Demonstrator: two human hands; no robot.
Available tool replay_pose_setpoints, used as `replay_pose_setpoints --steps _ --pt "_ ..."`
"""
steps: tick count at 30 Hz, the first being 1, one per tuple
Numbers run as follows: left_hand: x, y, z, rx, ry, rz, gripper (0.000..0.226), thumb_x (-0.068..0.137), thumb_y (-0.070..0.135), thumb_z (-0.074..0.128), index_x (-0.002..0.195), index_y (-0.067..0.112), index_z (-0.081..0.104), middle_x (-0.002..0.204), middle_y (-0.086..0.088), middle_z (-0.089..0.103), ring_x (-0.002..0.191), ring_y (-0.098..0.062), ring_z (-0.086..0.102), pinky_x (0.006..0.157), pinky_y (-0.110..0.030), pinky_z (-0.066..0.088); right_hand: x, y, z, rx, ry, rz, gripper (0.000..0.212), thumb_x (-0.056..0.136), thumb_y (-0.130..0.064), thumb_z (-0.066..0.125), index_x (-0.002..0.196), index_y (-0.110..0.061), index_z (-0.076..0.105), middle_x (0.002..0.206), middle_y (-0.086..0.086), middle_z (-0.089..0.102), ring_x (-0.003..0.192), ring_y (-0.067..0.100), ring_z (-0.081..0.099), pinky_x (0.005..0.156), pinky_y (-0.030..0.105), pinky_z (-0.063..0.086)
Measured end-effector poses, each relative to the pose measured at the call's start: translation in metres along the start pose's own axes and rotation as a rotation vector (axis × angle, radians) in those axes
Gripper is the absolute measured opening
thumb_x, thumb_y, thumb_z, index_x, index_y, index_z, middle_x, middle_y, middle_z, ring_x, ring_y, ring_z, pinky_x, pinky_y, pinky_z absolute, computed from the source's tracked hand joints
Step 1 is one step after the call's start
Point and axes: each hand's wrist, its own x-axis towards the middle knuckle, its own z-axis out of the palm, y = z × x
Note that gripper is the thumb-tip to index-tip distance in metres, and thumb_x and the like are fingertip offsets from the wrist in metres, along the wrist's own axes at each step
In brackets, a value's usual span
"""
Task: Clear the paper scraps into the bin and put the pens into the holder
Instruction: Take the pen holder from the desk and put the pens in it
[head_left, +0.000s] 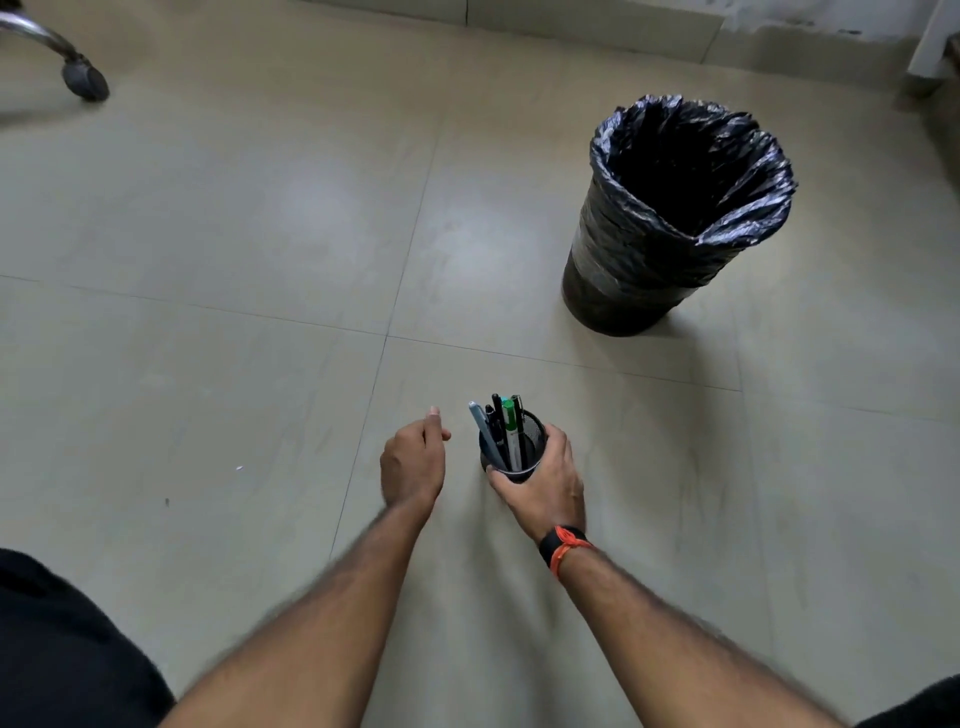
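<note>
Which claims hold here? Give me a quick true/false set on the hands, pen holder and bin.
1. The right hand grips the pen holder. True.
2. The pen holder is empty. False: several pens stand in it.
3. The bin lies tipped on its side. False: it stands upright on the floor, lined with a black bag, apart from the holder.
4. The left hand holds nothing that shows. True: its fingers are loosely curled beside the holder.
</note>
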Motion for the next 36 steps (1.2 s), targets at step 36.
replay_pose_setpoints --steps 36 --pt "-0.319 0.528 -0.434 0.2 -0.263 0.425 0.016 0.097 0.027 0.054 0.105 0.022 0.067 0.099 0.011 0.065 0.08 -0.003 0.057 0.072 -0.016 0.042 -0.203 -0.384 -0.629 0.256 -0.053 -0.053 0.081 0.058 -0.053 0.081 0.126 -0.03 0.043 0.11 -0.017 0.059 0.097 0.002 0.059 0.083 0.022 0.057"
